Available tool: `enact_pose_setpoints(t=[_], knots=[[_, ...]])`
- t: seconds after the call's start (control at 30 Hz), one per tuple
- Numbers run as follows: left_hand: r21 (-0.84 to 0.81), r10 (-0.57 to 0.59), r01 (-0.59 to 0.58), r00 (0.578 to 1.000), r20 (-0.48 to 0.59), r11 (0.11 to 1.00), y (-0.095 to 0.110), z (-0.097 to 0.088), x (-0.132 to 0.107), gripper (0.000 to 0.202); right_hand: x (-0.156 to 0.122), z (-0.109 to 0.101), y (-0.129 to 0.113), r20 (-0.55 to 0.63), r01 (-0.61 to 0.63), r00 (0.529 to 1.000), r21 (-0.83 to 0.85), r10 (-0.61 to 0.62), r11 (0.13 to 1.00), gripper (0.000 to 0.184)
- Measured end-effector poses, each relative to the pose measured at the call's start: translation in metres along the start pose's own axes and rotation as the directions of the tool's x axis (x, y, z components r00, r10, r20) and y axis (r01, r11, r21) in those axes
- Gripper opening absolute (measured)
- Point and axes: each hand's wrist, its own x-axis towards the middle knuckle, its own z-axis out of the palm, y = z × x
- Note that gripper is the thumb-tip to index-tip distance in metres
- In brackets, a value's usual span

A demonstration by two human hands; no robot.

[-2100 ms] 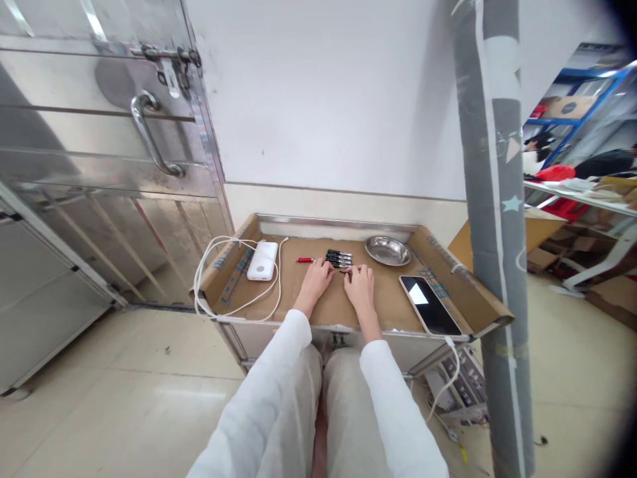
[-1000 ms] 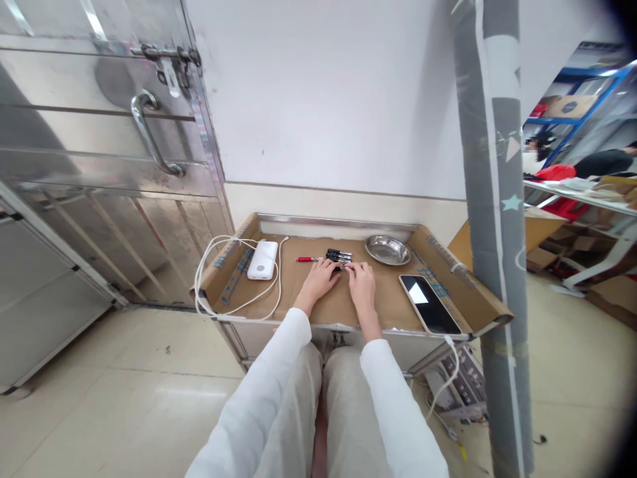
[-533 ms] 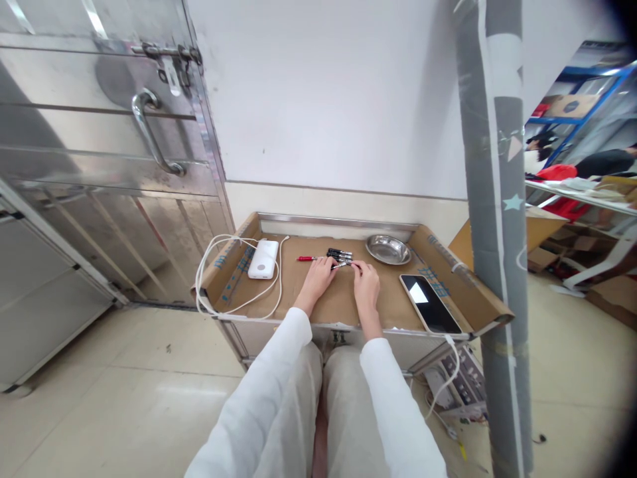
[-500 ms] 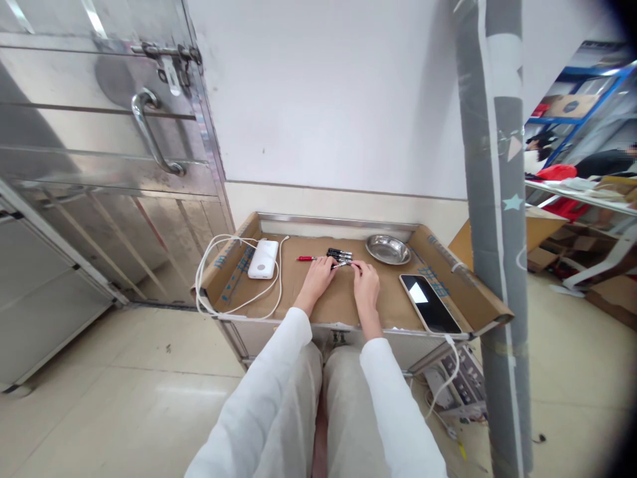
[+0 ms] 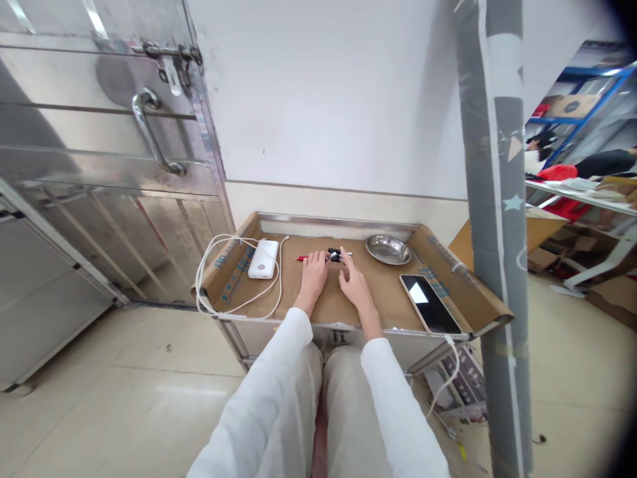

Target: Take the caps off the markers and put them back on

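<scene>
— Hands first?
— Left hand (image 5: 313,271) flat, fingertips at the red pen (image 5: 304,259), grip I cannot tell; right hand (image 5: 352,282) spread wide, fingertips by the black pens (image 5: 339,255) at twelve o'clock.
— Surface?
— Cardboard-lined tray (image 5: 388,292) against a white wall (image 5: 323,99), steel door (image 5: 99,146) at ten o'clock.
— Around?
— Power bank (image 5: 263,259) at ten (white cable (image 5: 223,239) looped), dish (image 5: 388,249) at one, phone (image 5: 430,304) at four; grey pole (image 5: 492,199) at three, before the shelves (image 5: 572,119).

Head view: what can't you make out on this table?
All in the head view:
Black pens: count unclear, too small, partly behind the right hand.
Red pen: one end hidden under the left hand; grip unclear.
Phone: screen unreadable, dark with glare.
</scene>
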Motion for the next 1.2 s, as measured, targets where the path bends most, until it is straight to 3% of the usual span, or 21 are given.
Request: enact_pose_setpoints(t=[0.17, 0.3, 0.67, 1.03, 1.2], knots=[[0.112, -0.179, 0.183, 0.983, -0.046, 0.977, -0.003, 0.005, -0.003, 0.022, 0.0, 0.003, 0.004, -0.012, -0.037, 0.999, -0.025, 0.037, 0.999, 0.061], [0.089, -0.24, 0.243, 0.97, -0.041, 0.966, -0.006, 0.01, -0.005, 0.025, 0.0, 0.003, 0.003, -0.037, -0.06, 0.998, -0.05, 0.058, 0.997, 0.061], [-0.02, -0.223, 0.223, 0.975, -0.012, 0.975, -0.009, 0.015, -0.005, 0.026, -0.001, 0.012, 0.019, -0.075, -0.055, 0.996, -0.163, 0.043, 0.985, 0.058], [-0.088, -0.229, 0.224, 0.972, -0.048, 0.971, -0.009, 0.016, -0.005, 0.02, -0.001, 0.015, 0.025, -0.042, -0.046, 0.998, -0.27, 0.036, 0.962, 0.047], [-0.067, -0.183, 0.182, 0.983, -0.018, 0.981, -0.008, 0.014, -0.004, 0.022, -0.002, 0.016, 0.026, -0.082, -0.099, 0.994, -0.301, 0.077, 0.949, 0.046]])
